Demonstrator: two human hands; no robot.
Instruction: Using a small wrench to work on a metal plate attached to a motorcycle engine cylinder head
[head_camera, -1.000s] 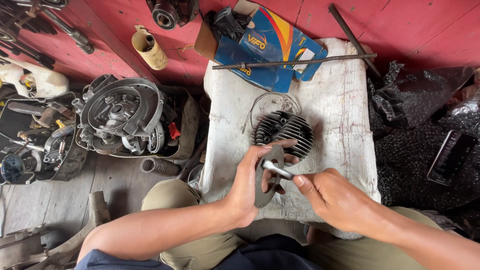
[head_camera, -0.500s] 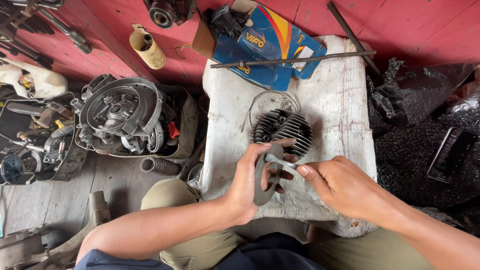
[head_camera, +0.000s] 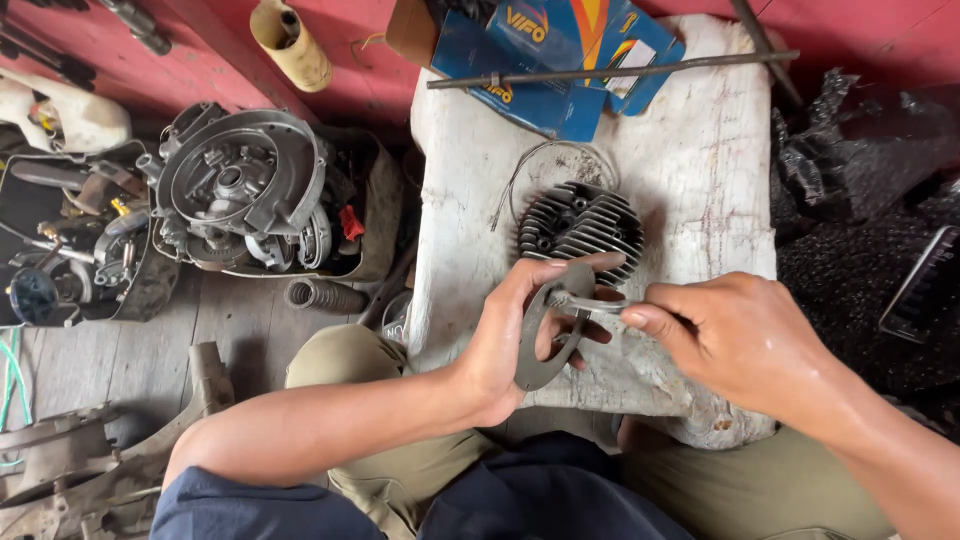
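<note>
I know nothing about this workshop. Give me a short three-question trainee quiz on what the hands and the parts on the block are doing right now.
1. True or false: the left hand holds the flat dark-grey ring-shaped metal gasket upright on its edge.
2. Which thing does the right hand pinch? A) the long thin metal rod B) the small silvery metal tool C) the cream plastic bottle
3. Fill in: the round black finned metal cylinder head lies on the pale worn ____ block.

Key: 1 true. 2 B, its tip meets the gasket. 3 stone, or at least it looks like stone.
</note>
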